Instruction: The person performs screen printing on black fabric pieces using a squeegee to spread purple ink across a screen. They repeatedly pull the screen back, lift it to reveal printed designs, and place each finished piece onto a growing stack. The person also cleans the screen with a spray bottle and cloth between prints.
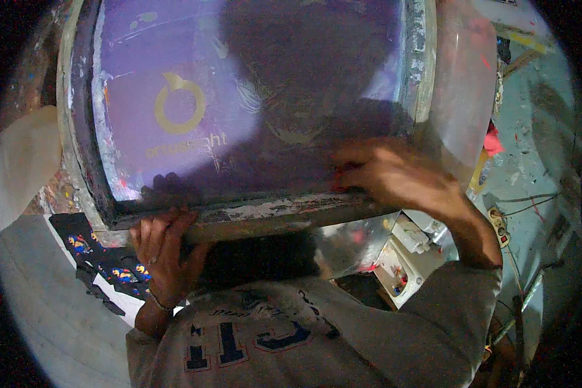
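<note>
A large screen-printing frame (275, 208) with purple mesh (194, 161) is tilted up in front of me. A yellowish ring-shaped motif and faint lettering show on the mesh at left. My left hand (165, 242) grips the frame's near edge at the left corner, its fingers hooked over the rim and the thumb below. Above the near right part of the mesh is my right hand (388, 171), smeared by motion. A small red patch shows by its fingertips; what it is, or whether the hand holds it, I cannot make out. My shadow darkens much of the mesh.
Black pieces with colourful prints (119, 271) lie on white sheets below left. A white tray (401, 268) with small items sits below the frame at right. On the greenish floor are a power socket strip (498, 226) and cables.
</note>
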Demonstrator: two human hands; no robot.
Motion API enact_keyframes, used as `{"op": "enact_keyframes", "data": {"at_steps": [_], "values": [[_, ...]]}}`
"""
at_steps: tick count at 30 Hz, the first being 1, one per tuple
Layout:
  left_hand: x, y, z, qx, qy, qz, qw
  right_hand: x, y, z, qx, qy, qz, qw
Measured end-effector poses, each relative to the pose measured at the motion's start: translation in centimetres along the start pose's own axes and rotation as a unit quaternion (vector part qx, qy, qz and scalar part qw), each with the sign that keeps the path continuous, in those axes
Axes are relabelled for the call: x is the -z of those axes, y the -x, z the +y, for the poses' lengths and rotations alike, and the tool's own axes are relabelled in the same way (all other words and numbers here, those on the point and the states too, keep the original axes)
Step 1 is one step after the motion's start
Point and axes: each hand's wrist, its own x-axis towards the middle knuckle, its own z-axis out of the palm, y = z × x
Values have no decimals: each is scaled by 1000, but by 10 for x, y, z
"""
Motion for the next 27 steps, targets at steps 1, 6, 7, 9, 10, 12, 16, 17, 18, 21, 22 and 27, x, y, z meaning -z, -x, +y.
{"op": "enact_keyframes", "data": {"at_steps": [1,6,7,9,10,12,16,17,18,21,22,27], "values": [[0,2,1,11,6,-6,1000,0,10,5,-27,15,-6,999],[-1,-2,1,-50,11,71,996,-19,13,-10,-72,9,165,984],[1,-5,3,-57,19,82,995,-29,8,-13,-22,-14,205,978],[10,-11,7,-67,17,82,994,-27,10,-18,61,-15,218,974],[12,-11,12,-63,15,84,994,-18,13,-15,9,-30,176,984],[17,-15,23,-52,15,97,994,5,6,-7,-113,-10,139,984],[19,-18,34,-72,16,133,988,-14,-65,7,-50,19,332,942],[21,-17,35,-70,9,136,988,-9,-70,-12,1,38,270,962],[22,-16,35,-67,2,139,988,-4,-68,-36,51,58,206,976],[19,-20,34,-85,13,146,985,-22,-54,10,101,23,146,984],[20,-20,35,-83,15,145,986,-17,-56,21,76,48,168,982],[27,-16,36,-90,-2,158,983,5,-81,-27,19,92,231,968]]}}
